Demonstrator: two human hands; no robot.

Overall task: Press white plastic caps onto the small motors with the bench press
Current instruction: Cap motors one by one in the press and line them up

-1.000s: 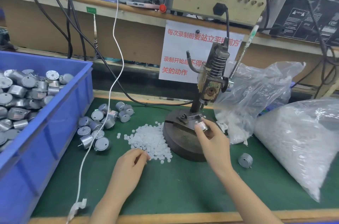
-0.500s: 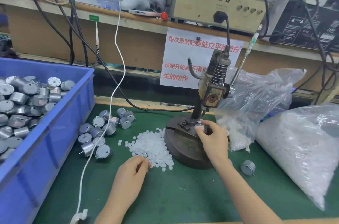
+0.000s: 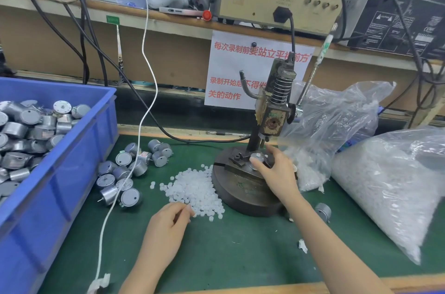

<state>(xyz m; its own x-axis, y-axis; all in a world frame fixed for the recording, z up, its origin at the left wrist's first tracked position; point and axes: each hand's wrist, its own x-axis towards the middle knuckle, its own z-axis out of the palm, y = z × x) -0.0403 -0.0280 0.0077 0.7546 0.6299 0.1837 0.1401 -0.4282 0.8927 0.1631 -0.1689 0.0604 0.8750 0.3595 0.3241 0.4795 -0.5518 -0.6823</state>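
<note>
the bench press point(image 3: 274, 110) is standing upright on its dark round base point(image 3: 240, 193) on the green mat point(image 3: 240, 252), its spring-wound head hanging above the fixture point(image 3: 237, 157). one small silver motor point(image 3: 257, 159) is sitting on that fixture with a white cap point(image 3: 258, 155) showing on top (the right hand point(image 3: 277, 173) is gripping it). loose white caps point(image 3: 195, 187) are lying in a heap just beside the base, on its left. a cluster of silver motors point(image 3: 125, 173) is lying scattered further left, some on their sides. many more are filling the blue bin point(image 3: 72, 168), and a single motor point(image 3: 323, 211) is lying just right of the base.

Red "每次录制前要站立平视前方" on white sheet point(image 3: 240, 72)
</note>
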